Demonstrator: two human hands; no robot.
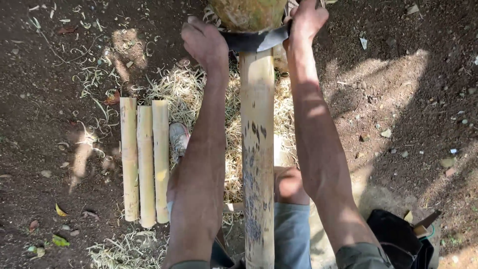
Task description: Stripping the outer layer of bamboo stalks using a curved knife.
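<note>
A long pale bamboo pole (257,149) runs from between my knees up the middle of the view. A dark curved blade (255,41) lies across its far part, just below where the green outer skin begins. My left hand (203,42) is closed on the blade's left end and my right hand (304,22) is closed on its right end. Both forearms stretch forward along either side of the pole. The grips themselves are hidden inside my fists.
Three peeled bamboo sections (145,159) lie side by side on the dirt at left. Pale shavings (181,89) are heaped under the pole. My shoe (178,138) rests beside them. A dark bag (398,239) sits at lower right.
</note>
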